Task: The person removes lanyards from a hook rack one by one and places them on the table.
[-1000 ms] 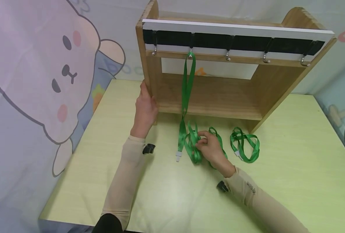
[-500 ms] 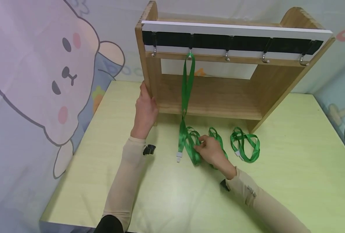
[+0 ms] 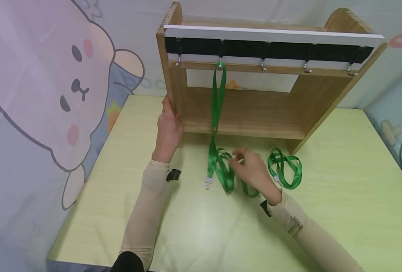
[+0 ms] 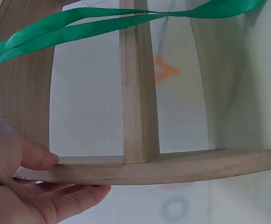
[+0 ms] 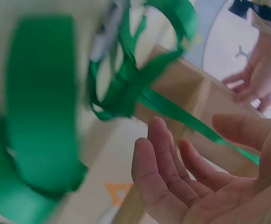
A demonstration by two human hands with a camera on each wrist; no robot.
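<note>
My left hand point(image 3: 168, 132) grips the left side panel of a wooden shelf point(image 4: 191, 168), thumb on one face and fingers on the other. A green lanyard point(image 3: 217, 102) hangs from the second hook from the left, its pale clip low over the table. Beside it lies a coiled green lanyard point(image 3: 226, 177). My right hand point(image 3: 253, 170) hovers just right of that coil, its fingers loosely bent with nothing between them in the right wrist view. Under this hand, another lanyard point(image 3: 250, 192) is partly hidden. Farther right rests a third coiled lanyard point(image 3: 296, 179).
Several metal hooks point(image 3: 263, 66) line a black strip point(image 3: 245, 48) across the shelf's white front board. The pale table point(image 3: 194, 234) extends around the shelf, with a printed cloth point(image 3: 95, 75) behind it. Black wrist mounts point(image 3: 173, 174) sit by both sleeves.
My right hand has let go of the left coil, which dropped flatter on the table, and has shifted right over the middle lanyard. The left hand keeps its grip on the shelf.
</note>
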